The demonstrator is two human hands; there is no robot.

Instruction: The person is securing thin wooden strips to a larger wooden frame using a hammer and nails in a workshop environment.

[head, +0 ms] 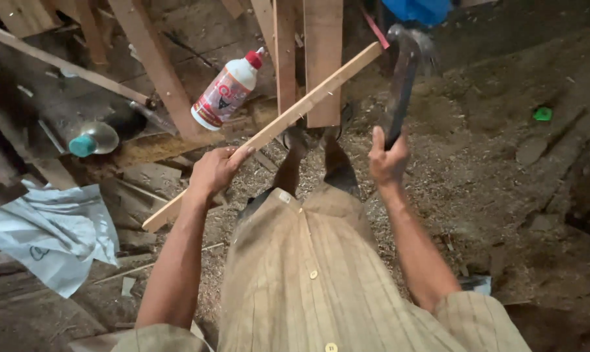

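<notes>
Over sawdust floor [503,169]: left hand [213,171] clamped round thin wooden strip [288,117], strip running diagonal from lower left up to right. Right hand [387,160] gripping hammer [402,85] handle, head up near strip's top end, blurry there. Just beyond strip, white glue bottle [226,91] with red cap lying tilted on planks [308,58]. Crumpled white sack [54,231] far left.

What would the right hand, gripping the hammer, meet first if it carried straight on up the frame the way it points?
Probably the far end of the wooden strip near the hammer head, above the right hand; depth is unclear.
</notes>
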